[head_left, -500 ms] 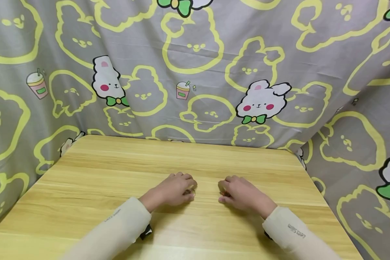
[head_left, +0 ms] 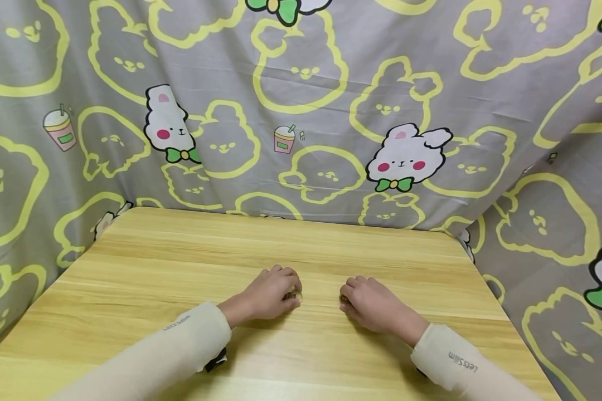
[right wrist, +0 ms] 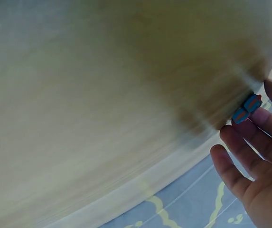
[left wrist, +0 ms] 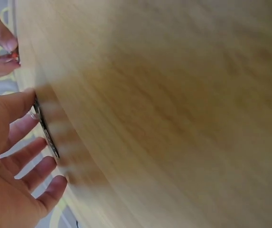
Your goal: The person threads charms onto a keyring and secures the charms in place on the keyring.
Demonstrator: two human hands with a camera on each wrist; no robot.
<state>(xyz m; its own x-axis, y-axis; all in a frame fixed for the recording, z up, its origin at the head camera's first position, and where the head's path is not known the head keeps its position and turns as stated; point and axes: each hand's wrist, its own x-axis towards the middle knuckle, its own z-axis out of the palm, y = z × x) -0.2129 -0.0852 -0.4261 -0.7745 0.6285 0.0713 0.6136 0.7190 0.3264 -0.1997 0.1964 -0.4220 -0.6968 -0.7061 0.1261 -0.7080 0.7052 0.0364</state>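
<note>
My left hand [head_left: 273,294] rests low over the table, left of centre, with thumb and forefinger at a small metal keychain [left wrist: 44,127]. Its thin ring [head_left: 299,297] peeks out past the fingertips in the head view. In the left wrist view the dark, narrow length of it lies along the tabletop beneath the spread fingers. To the right, my right hand [head_left: 376,303] holds a small blue-and-orange piece [right wrist: 246,109] between thumb and fingers, close to the table surface. From the head view that piece is mostly hidden. A gap of bare wood separates the two hands.
The wooden table [head_left: 180,239] spreads around both hands. Behind it and along both sides hangs a grey curtain [head_left: 326,128] printed with yellow outlines and cartoon bunnies, meeting the table's back edge.
My right hand has shifted slightly right and towards me, its thumb now tucked less visibly beneath the fingers. My left hand stays nearly in place while its forearm has lowered a little outward.
</note>
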